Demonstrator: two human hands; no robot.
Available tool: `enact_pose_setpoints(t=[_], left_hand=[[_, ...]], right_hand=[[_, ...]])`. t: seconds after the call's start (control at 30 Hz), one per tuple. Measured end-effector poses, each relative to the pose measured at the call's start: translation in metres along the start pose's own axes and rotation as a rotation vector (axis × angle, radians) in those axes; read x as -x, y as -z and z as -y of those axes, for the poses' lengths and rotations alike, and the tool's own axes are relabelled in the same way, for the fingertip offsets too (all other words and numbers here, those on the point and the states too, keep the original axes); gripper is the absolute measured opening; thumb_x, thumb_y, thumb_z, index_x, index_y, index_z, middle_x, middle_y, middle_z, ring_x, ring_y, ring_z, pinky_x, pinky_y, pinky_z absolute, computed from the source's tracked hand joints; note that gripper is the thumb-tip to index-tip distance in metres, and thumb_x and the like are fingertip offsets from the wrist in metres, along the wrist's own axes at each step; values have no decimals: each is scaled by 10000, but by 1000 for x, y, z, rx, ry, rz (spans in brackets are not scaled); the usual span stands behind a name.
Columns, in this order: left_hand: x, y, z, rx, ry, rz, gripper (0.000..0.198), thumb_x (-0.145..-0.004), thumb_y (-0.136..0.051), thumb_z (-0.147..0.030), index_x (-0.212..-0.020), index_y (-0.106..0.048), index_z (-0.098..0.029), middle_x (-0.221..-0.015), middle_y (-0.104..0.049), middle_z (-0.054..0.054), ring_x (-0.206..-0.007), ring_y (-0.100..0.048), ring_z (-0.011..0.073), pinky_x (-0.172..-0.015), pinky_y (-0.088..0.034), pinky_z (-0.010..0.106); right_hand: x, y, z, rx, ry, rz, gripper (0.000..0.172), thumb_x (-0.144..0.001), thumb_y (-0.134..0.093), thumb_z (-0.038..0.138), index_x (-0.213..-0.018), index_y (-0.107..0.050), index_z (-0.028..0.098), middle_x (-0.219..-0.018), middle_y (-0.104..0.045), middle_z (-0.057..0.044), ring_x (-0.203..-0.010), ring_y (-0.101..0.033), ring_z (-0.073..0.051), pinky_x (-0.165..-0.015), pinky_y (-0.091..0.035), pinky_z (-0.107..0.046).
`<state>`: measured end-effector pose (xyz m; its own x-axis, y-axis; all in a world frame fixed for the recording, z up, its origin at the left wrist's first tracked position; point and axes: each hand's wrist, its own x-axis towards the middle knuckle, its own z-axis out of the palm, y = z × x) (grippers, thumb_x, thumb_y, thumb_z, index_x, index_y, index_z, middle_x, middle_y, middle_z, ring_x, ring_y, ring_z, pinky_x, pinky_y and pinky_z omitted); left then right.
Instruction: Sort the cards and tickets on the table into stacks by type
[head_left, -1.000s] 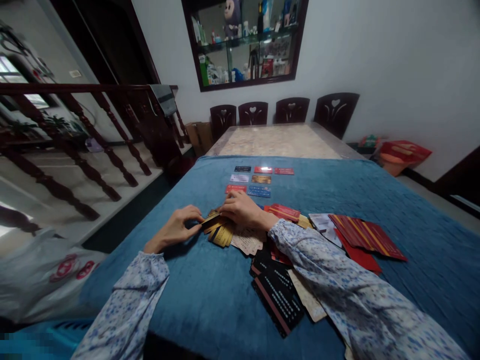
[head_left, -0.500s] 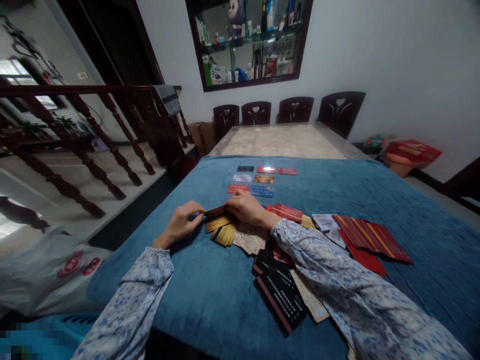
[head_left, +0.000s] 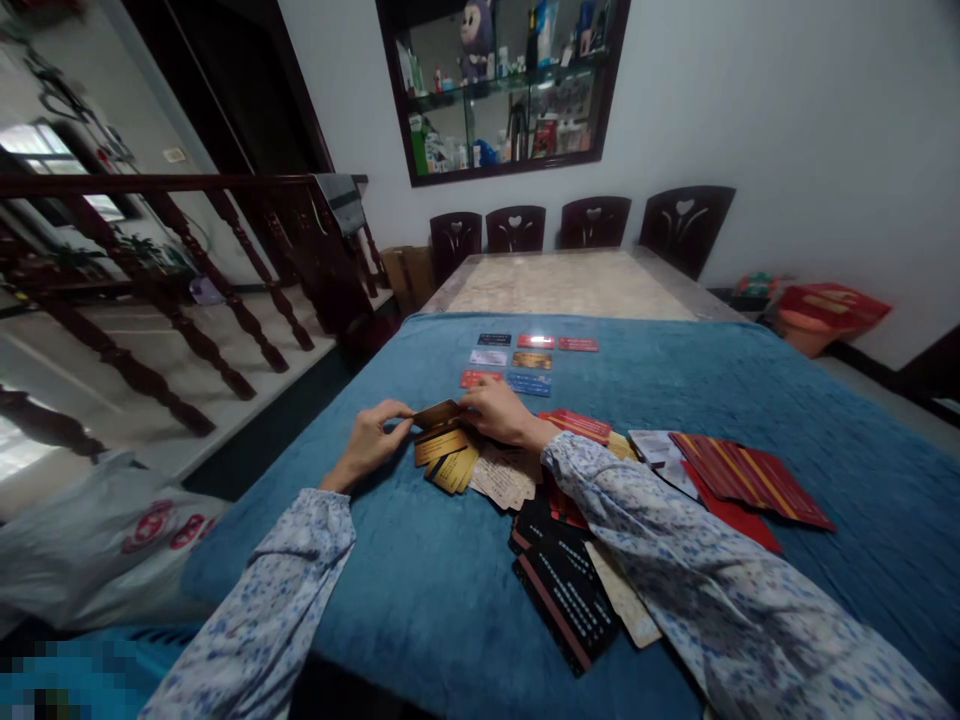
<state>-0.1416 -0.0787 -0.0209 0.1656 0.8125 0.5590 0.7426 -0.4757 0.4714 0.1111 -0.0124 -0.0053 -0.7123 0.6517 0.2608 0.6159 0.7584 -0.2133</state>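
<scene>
Between my two hands a gold card (head_left: 437,414) is held tilted up by its ends. My left hand (head_left: 373,437) pinches its left end with thumb and fingers. At its right end are the fingers of my right hand (head_left: 495,410), closed on the card. Just below lie fanned gold cards (head_left: 454,468) and a spread of cream cards (head_left: 504,475). Beyond my right hand, small cards rest in rows, among them a blue card (head_left: 529,384), a red card (head_left: 480,379) partly behind my fingers, and a gold-brown card (head_left: 532,360).
Black cards (head_left: 566,600) lie fanned near the front of the blue cloth (head_left: 390,600). Dark red cards (head_left: 750,480) are spread at the right, past my right sleeve. A plastic bag (head_left: 97,540) is at the left. Chairs (head_left: 596,222) stand behind the table.
The gold card has tipped so that more of its face shows. Both hands keep hold of it in nearly the same place. The view has shifted slightly.
</scene>
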Motion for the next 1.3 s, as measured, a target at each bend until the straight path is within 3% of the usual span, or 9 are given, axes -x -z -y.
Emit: enact_pose_setpoints(t=[0.17,0.5,0.67,0.87,1.07,1.3], left_hand=[[0,-3,1,57,46,-19,192,-862,-620,-340,-844,-745,-195,-887,-764,51,-851,-720,196,-844,-594,325],[-3,-9,5,46,2,44,153,-861,-633,-271,-891,-771,-211,-926,-752,60,-931,-697,210,-902,-579,367],[-2,-8,3,21,-42,14,165,-890,-620,-266,-934,-768,-206,-944,-755,65,-951,-687,215,-919,-574,387],[-4,-6,-9,30,-121,-92,168,-931,-622,-291,-988,-744,-192,-950,-761,65,-961,-672,212,-946,-554,399],[-5,-15,-17,55,-231,-100,113,-917,-662,-260,-977,-737,-200,-926,-753,56,-928,-674,201,-884,-568,370],[-3,-17,-8,46,-184,-121,99,-884,-623,-218,-905,-713,-181,-919,-734,61,-917,-677,193,-859,-571,344]], right_hand=[[-4,-5,-1,-49,16,-52,122,-926,-659,216,-971,-766,181,-1038,-759,-101,-1007,-567,-255,-831,-415,-351],[-6,-15,-7,-293,62,-361,137,-895,-640,156,-1014,-701,181,-998,-737,-84,-1006,-604,-228,-901,-464,-348],[-6,-12,-1,-256,80,-385,126,-933,-615,174,-1041,-680,178,-967,-720,-83,-922,-629,-204,-878,-455,-328],[-6,-14,2,-86,161,-451,119,-988,-597,227,-1032,-706,213,-978,-722,-87,-1019,-589,-227,-932,-383,-368],[-7,-19,3,6,242,-468,144,-1011,-593,276,-1027,-730,234,-935,-744,-67,-994,-549,-226,-911,-330,-378],[-5,-20,1,1,224,-414,169,-998,-589,217,-1085,-731,241,-952,-765,-64,-1031,-536,-234,-923,-320,-388]])
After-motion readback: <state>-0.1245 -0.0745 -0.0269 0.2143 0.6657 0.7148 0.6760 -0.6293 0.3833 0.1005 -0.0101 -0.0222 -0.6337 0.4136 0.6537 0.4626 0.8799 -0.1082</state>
